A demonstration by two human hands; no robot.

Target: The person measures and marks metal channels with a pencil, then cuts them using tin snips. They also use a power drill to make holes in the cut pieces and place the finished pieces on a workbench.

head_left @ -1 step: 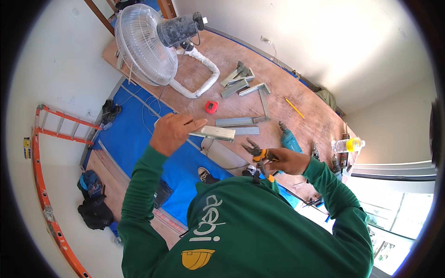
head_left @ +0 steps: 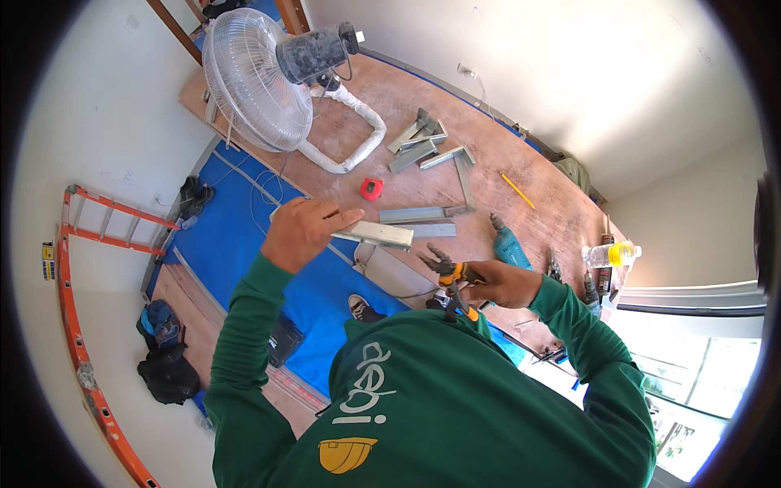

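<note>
My left hand (head_left: 303, 233) is closed round one end of a short metal channel piece (head_left: 376, 234), held up in front of the table edge. The free end of that piece points to the right. In my right hand (head_left: 506, 285) is a pair of pliers (head_left: 440, 264) with orange and black handles. Their jaws look parted and lie just right of the channel's free end, apart from it. Behind the channel, more metal channel pieces (head_left: 419, 214) rest on the wooden table (head_left: 358, 89), some bent into angles (head_left: 455, 156).
A large fan (head_left: 259, 81) stands on the table's left part. Near the pieces lie a red tape measure (head_left: 372, 189), a yellow pencil (head_left: 517, 190) and a teal power tool (head_left: 508, 244). A bottle (head_left: 610, 254) sits at right. An orange ladder (head_left: 73, 325) leans at left beside blue floor sheeting (head_left: 220, 203).
The pliers have shifted slightly left, closer to the channel's free end. My left hand and the channel are almost unmoved.
</note>
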